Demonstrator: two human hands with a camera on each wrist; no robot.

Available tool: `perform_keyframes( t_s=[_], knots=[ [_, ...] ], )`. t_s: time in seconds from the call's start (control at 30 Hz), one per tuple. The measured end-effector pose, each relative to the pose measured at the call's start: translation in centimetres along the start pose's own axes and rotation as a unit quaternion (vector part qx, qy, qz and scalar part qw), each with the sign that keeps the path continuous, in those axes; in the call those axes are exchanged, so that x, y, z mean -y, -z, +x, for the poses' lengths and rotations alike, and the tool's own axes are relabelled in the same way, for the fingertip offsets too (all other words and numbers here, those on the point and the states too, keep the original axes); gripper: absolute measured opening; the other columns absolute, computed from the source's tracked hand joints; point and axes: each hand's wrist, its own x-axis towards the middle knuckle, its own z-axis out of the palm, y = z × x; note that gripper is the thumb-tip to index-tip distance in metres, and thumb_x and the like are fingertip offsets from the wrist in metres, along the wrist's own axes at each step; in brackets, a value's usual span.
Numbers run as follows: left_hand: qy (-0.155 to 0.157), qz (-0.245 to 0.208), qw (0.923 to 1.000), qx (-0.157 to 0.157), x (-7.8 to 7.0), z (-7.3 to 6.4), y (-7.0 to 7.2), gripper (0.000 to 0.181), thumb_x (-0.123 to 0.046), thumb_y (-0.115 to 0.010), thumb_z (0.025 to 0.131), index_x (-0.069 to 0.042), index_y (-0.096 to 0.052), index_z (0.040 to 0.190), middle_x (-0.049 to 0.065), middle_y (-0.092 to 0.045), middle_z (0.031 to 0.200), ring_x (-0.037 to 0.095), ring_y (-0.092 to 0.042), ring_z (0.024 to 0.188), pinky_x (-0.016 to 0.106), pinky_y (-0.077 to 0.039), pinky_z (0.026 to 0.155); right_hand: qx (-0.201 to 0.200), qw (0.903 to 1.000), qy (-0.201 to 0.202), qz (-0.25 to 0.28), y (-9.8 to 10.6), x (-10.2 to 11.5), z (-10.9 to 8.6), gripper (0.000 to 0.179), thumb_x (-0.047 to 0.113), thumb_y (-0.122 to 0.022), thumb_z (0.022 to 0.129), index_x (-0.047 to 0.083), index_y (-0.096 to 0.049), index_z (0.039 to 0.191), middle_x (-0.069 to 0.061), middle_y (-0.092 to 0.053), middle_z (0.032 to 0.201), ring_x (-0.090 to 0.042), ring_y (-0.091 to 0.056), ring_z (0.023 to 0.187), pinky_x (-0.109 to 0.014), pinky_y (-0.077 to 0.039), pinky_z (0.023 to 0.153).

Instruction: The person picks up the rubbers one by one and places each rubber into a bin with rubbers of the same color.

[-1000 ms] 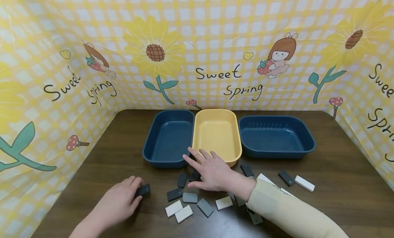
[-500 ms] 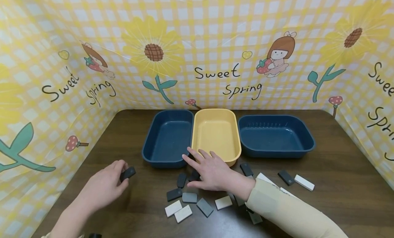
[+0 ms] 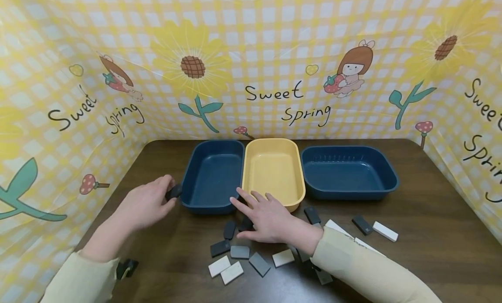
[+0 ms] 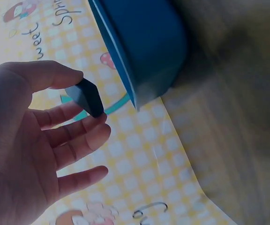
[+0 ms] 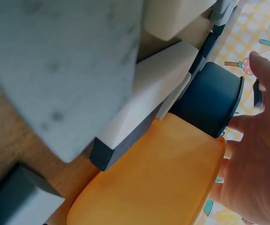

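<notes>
My left hand (image 3: pixel 147 202) pinches a small black rectangular block (image 3: pixel 174 192) between thumb and fingertips. The block overlaps the outer left wall of the left blue bin (image 3: pixel 188 202) in the head view. From the left wrist, the black block (image 4: pixel 87 97) appears tilted at the thumb tip, with the bin's rim (image 4: pixel 134 101) just beyond it and the lower fingers loosely extended. My right hand (image 3: pixel 268 220) is held palm down with fingers spread, at the front of the yellow bin (image 3: pixel 302 187). Beneath it, a dark block (image 3: pixel 245 224) shows partly between thumb and index finger.
A second blue bin (image 3: pixel 349 195) stands right of the yellow one. Several grey blocks (image 3: pixel 259 264), white blocks (image 3: pixel 232 273) and black blocks (image 3: pixel 220 248) lie scattered in front; the right forearm covers some. More lie at right, including a white bar (image 3: pixel 385 231). Patterned cloth surrounds the table.
My left hand has carried the black block from beside the scattered blocks, first leftward, then forward and right to the left blue bin's side. The right hand has hardly moved.
</notes>
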Motion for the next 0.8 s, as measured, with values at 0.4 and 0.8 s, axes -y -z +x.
perform_keyframes(
  t_s=[0.4,0.8],
  knots=[
    [0.002,-0.012,0.9964,0.084,0.4,10.0,0.1,0.025,-0.013,-0.063,0.092,0.004,-0.054,0.108,0.019,-0.063,0.097,0.03,-0.061,0.083,0.048,-0.049,0.076,0.006,1.0,-0.001,-0.007,0.1,-0.1,0.0,0.087,0.069,-0.05,0.088,0.026,-0.017,0.157,-0.004,-0.012,0.162,-0.029,-0.036,0.136,-0.052,-0.037,0.103],
    [0.005,0.097,0.9765,0.192,-0.5,15.8,-3.8,0.023,-0.009,-0.057,0.093,-0.001,-0.055,0.115,0.016,-0.064,0.101,0.028,-0.061,0.09,0.046,-0.05,0.08,-0.002,0.9998,0.006,-0.02,0.0,-0.1,0.1,0.088,0.07,-0.049,0.088,0.026,-0.019,0.157,-0.004,-0.014,0.162,-0.028,-0.039,0.135,-0.049,-0.04,0.101]
  ],
)
